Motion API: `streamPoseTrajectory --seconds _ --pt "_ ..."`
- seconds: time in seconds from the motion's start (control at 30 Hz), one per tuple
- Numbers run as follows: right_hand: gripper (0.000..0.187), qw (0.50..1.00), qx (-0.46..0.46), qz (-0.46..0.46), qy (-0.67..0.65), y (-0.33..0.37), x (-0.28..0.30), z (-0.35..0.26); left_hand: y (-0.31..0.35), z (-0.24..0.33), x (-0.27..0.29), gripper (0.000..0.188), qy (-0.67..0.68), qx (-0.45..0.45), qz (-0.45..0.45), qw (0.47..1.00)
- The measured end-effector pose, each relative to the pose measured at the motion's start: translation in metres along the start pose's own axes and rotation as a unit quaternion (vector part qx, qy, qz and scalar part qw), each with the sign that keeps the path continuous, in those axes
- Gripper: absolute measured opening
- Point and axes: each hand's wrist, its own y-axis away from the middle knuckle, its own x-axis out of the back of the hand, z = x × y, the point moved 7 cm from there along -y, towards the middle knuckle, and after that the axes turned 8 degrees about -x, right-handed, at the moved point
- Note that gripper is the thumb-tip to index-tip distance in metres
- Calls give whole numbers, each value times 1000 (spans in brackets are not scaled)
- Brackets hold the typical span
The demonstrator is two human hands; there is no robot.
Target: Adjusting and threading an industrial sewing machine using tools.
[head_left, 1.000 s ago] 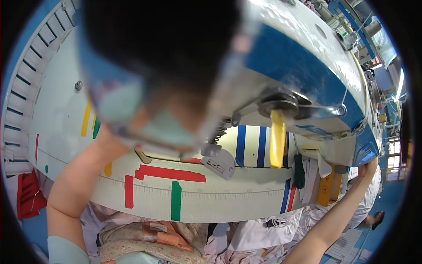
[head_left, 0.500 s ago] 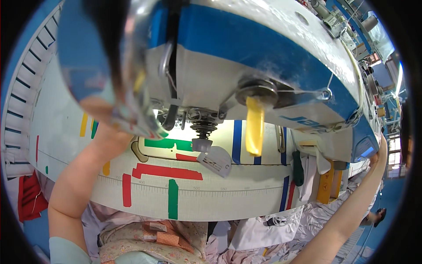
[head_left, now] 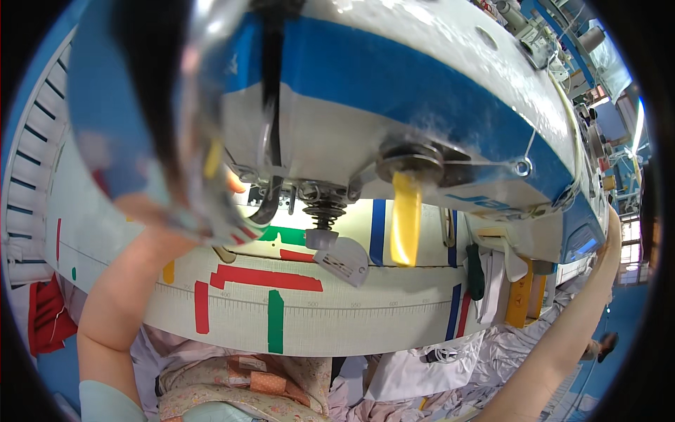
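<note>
We find the sewing machine [head_left: 436, 91] at one o'clock, its long arm running from ten to four. Our left hand [head_left: 171, 240] is nearer the needle end [head_left: 270, 190], two o'clock from it; our right hand [head_left: 610, 224] is beside the far end, at three. We cannot tell either hand's finger spread or hold.
</note>
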Motion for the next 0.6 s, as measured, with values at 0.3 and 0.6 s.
streamPoseTrajectory --seconds 0.3,0.6 --pt "31 990 78 22 -120 34 14 43 -7 10 -7 47 105 59 -114 986" --pt "29 970 133 -21 -202 42 8 81 -5 -13 13 50 80 68 9 994"
